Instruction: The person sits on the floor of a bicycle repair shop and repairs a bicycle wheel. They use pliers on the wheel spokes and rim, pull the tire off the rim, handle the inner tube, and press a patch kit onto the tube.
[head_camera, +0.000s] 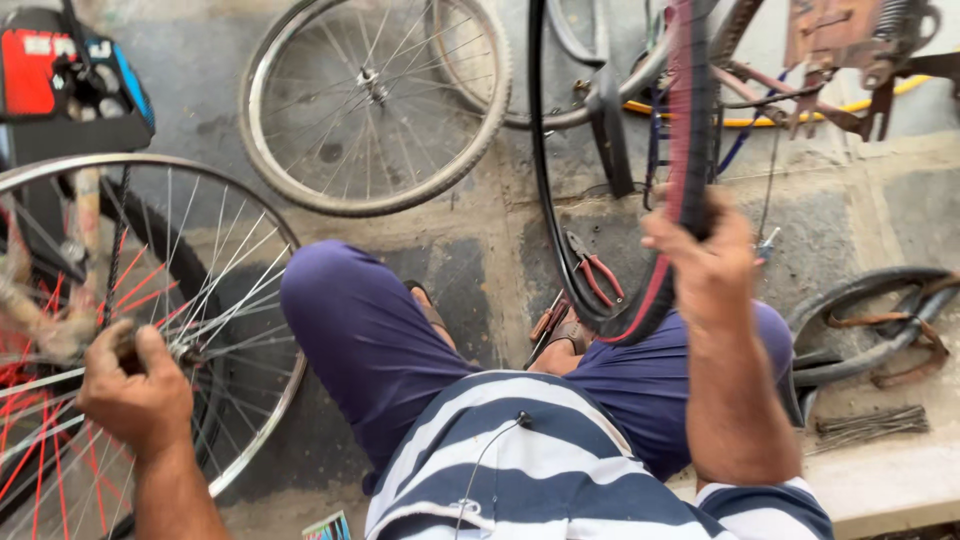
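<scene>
**On the workshop floor: two hands, two wheels**

Right hand (708, 262): closed round a black tyre with red sidewall (683, 150), held upright over the knees. Left hand (135, 385): clenched at the hub of a spoked wheel (150, 300). Risk, as judged: the tyre could slip sideways onto the red-handled pliers (597, 275) should the grip loosen.

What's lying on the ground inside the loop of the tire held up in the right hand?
Red-handled pliers lie on the concrete inside the tire. A sandalled foot and another tool show near its lower edge; the right hand covers part of the tire.
</scene>
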